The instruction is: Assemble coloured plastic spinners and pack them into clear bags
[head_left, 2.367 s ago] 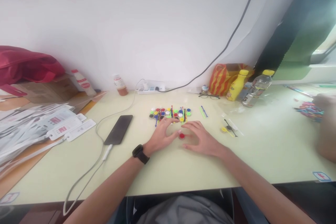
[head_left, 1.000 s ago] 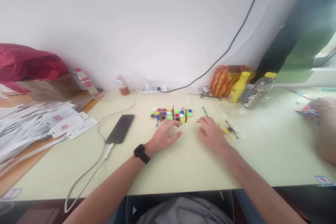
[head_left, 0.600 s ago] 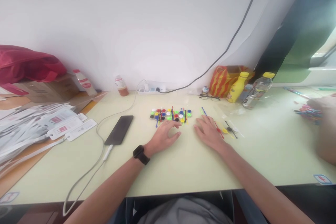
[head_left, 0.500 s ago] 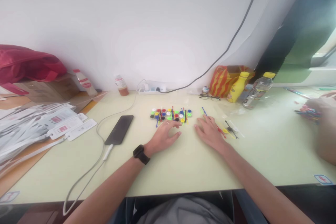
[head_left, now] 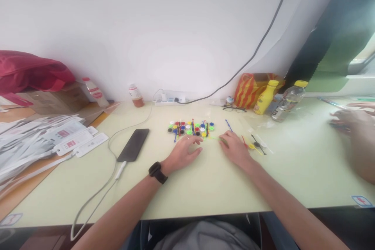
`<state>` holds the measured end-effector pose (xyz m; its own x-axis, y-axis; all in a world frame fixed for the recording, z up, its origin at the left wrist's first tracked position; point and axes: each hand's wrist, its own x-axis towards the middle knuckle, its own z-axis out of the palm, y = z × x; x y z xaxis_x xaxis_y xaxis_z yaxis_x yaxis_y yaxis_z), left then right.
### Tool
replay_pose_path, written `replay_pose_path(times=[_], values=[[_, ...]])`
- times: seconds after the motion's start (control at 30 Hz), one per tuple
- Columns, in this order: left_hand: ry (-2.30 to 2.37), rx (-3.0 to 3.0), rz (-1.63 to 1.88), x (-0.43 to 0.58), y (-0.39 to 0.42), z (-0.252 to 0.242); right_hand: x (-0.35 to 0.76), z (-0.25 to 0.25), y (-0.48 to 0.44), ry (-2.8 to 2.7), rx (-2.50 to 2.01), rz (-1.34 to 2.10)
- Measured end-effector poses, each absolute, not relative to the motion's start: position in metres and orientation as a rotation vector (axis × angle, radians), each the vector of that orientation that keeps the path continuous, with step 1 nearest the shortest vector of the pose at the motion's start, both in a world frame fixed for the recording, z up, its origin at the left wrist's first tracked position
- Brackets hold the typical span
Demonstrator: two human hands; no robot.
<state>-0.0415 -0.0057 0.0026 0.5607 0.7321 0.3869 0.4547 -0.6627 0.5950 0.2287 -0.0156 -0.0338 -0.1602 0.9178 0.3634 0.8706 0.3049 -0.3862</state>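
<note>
A cluster of small coloured discs and sticks [head_left: 190,127] lies in rows at the middle of the pale table [head_left: 205,187]. My left hand [head_left: 183,152] rests flat just in front of it, fingers spread, holding nothing. My right hand [head_left: 236,148] is to the right of the cluster, its fingertips pinched on a thin light-green stick [head_left: 216,138] that points left toward the discs. A blue stick [head_left: 229,125] lies just beyond this hand. A red stick [head_left: 244,140], a yellow disc [head_left: 251,145] and a black stick [head_left: 258,144] lie at its right.
A dark phone [head_left: 133,144] on a white cable lies to the left, beside white packets [head_left: 58,138]. Along the wall are a power strip [head_left: 170,100], small bottles, glasses [head_left: 233,108], an orange bag [head_left: 252,88], a yellow bottle [head_left: 265,101] and a clear bottle [head_left: 288,99]. Another person's hand [head_left: 356,133] works at the right.
My right hand left the red disc, reached right to the loose sticks, and now holds the green stick that lay beside the blue one. My left hand has barely moved.
</note>
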Motion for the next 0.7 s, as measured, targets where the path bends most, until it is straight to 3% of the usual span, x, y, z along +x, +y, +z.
replay_pose_path(times=[0.27,0.7], values=[[0.954,2.373,0.881,-0.042,-0.004,0.000,0.224,-0.018,-0.021,-1.893,-1.534,0.150],[0.943,2.369,0.876,-0.041,-0.004,0.000,0.222,-0.008,-0.018,-1.412,-1.313,0.759]])
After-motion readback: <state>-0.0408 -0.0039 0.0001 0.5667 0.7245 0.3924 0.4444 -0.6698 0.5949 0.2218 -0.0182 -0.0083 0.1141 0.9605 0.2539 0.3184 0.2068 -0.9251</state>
